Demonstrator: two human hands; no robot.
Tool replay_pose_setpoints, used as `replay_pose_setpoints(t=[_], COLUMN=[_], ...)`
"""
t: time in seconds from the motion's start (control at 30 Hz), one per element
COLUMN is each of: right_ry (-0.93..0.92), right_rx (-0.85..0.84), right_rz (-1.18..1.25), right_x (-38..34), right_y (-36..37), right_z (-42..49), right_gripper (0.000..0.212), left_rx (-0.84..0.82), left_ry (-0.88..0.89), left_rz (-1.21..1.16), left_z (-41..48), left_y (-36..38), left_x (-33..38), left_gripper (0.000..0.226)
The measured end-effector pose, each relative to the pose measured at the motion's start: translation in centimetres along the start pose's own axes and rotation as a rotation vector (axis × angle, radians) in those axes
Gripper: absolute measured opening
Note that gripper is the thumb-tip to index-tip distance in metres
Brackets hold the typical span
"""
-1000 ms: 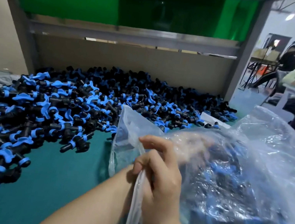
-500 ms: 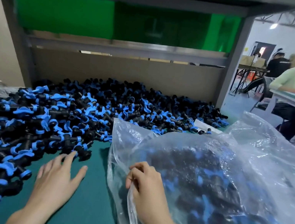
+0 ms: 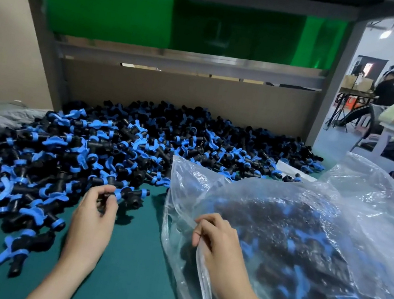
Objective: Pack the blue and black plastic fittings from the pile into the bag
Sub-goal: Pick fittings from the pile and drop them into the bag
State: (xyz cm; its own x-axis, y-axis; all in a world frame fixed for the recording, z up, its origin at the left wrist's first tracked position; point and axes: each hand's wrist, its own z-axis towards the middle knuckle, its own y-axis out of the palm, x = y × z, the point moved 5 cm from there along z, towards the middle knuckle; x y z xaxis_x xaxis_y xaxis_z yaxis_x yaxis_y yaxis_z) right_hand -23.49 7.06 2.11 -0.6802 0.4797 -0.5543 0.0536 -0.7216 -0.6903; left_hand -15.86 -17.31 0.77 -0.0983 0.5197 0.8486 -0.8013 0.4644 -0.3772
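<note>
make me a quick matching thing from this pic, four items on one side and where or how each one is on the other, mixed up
1 left hand
2 right hand
3 pile of fittings
4 bag

a grips the bag's open edge
b lies at the right, partly filled
c pinches a fitting at the pile's near edge
d spreads over the table's left and back

Pairs: 1-c, 2-a, 3-d, 4-b

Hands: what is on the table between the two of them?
In the head view, bare green tabletop, then the edge of the clear bag, lies between the left hand and the right hand.
</note>
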Motion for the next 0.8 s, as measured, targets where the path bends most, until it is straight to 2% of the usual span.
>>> replay_pose_setpoints(t=[0.23, 0.8], right_ry=[-0.005, 0.012], right_rx=[0.044, 0.015], right_rz=[0.025, 0.026], right_x=[-0.1, -0.2], right_y=[0.0, 0.0], right_z=[0.0, 0.0], right_gripper=[0.041, 0.049], left_rx=[0.004, -0.048], left_ry=[0.016, -0.026], left_rz=[-0.108, -0.181], left_z=[-0.8, -1.3], left_y=[0.1, 0.1], left_x=[0.3, -0.2], left_gripper=[0.011, 0.013])
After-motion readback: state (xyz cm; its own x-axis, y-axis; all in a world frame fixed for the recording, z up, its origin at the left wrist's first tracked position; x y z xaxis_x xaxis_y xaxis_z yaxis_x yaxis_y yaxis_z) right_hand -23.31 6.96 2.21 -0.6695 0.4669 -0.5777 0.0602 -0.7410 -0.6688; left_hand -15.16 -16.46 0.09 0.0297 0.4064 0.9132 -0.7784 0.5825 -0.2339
